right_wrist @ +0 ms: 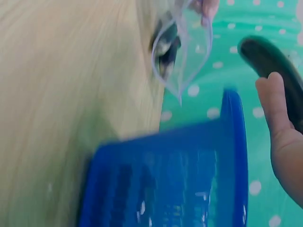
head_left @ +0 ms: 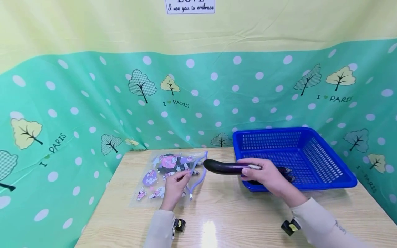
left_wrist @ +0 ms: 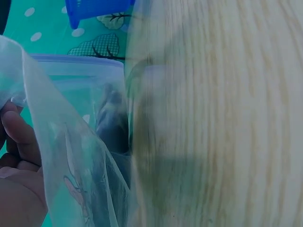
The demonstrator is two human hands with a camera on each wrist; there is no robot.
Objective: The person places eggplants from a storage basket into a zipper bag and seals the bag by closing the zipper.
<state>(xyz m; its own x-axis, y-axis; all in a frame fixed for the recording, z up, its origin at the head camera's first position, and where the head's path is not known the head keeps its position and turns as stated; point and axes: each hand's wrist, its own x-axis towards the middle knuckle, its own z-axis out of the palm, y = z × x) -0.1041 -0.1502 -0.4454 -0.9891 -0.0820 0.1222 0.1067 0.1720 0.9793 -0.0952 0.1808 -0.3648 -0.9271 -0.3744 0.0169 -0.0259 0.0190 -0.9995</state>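
Right sleeve (head_left: 321,222) foremost; right hand (head_left: 267,175), at blue basket (head_left: 270,130), grips eggplant (head_left: 221,167) by stem end, probably surest on slick, firm skin; left hand (head_left: 176,187), left of basket, pinches limp bag (head_left: 149,179)

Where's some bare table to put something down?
The table is bare between the left sleeve and right sleeve, in front of the plastic bag and blue basket, and left of the left sleeve. Farther back is crowded: left hand pinching the bag, right hand holding an eggplant near the basket.

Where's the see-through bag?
In the head view, the see-through bag lies on the table, left of the blue basket, its edge pinched by the left hand.
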